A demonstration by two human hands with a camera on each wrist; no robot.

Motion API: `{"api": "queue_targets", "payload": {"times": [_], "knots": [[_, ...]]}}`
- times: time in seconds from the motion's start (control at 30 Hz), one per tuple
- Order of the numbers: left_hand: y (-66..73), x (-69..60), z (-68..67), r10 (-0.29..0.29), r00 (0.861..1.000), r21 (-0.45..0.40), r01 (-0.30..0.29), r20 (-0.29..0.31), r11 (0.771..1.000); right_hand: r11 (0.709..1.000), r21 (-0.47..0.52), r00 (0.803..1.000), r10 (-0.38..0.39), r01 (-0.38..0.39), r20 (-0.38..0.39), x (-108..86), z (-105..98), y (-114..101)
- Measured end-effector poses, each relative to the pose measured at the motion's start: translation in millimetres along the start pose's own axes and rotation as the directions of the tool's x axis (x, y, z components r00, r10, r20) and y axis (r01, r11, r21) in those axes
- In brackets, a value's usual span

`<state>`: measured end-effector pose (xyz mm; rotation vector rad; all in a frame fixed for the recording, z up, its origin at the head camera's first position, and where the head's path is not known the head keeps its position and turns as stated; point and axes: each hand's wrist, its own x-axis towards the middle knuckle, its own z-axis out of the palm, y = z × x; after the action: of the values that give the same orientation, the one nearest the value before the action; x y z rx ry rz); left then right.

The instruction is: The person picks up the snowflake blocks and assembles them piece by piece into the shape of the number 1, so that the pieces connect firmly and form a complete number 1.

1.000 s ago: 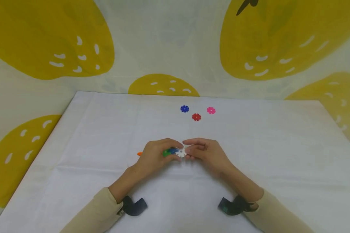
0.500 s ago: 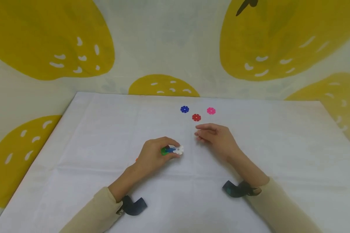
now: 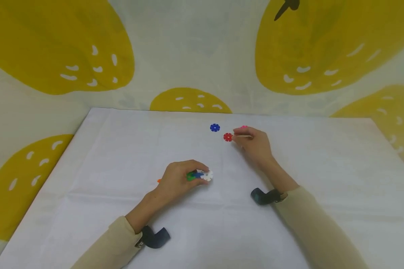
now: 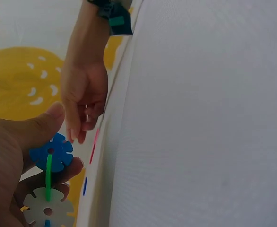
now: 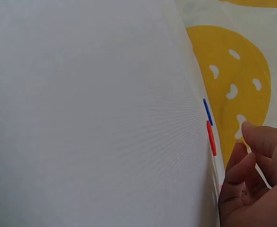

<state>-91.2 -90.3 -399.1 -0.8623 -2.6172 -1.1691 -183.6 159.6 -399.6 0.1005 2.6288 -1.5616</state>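
My left hand grips a chain of interlocked notched plastic discs between thumb and fingers. In the head view its white disc sticks out past the fingertips, and a bit of orange disc shows beyond the hand's other side. The left wrist view shows a blue disc, a green disc seen edge-on and a white disc. Fingers partly hide the rest. My right hand hovers over the far table, fingers bent and apart, nothing between them. Its fingertips are by a red disc.
A blue disc lies left of the red one. Partly covered by the right hand is a pink disc. The white-covered table ends at the back against a patterned curtain. Dark bands circle both wrists.
The right hand has left the white disc beside the left hand and moved away, up to the red disc. The left hand keeps its hold on the chain, almost still.
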Motion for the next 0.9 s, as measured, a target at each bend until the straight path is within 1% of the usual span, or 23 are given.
{"api": "queue_targets", "payload": {"times": [0.13,0.27,0.4,0.53,0.67,0.77,0.9], "knots": [[-1.3,0.5,1.2,0.017,1.0,-0.003,-0.017,-0.002,1.0,0.999,-0.046,0.999,-0.01,0.008,-0.031,7.1,5,1],[-2.1,0.1,2.0,0.018,1.0,-0.009,-0.018,0.004,1.0,0.996,-0.088,1.0,-0.009,0.006,-0.027,10.9,8,2],[-3.3,-0.8,2.0,0.02,1.0,-0.016,-0.02,0.005,1.0,0.986,-0.163,0.999,-0.04,0.037,-0.015,13.4,13,2],[-3.5,-1.1,2.8,0.024,1.0,-0.027,-0.024,0.003,0.999,0.973,-0.222,0.997,-0.07,0.062,-0.03,15.7,17,3],[-3.3,-1.2,3.3,0.029,1.0,-0.027,-0.029,0.002,0.999,0.966,-0.252,0.997,-0.07,0.06,-0.034,16.4,19,1],[-3.1,-1.1,3.4,0.029,1.0,-0.024,-0.029,0.002,0.999,0.964,-0.259,0.998,-0.065,0.058,-0.018,15.3,19,0],[-2.9,-1.2,3.4,0.019,1.0,-0.014,-0.019,0.006,1.0,0.96,-0.27,0.997,-0.08,0.08,0.008,13.0,17,1]]}}
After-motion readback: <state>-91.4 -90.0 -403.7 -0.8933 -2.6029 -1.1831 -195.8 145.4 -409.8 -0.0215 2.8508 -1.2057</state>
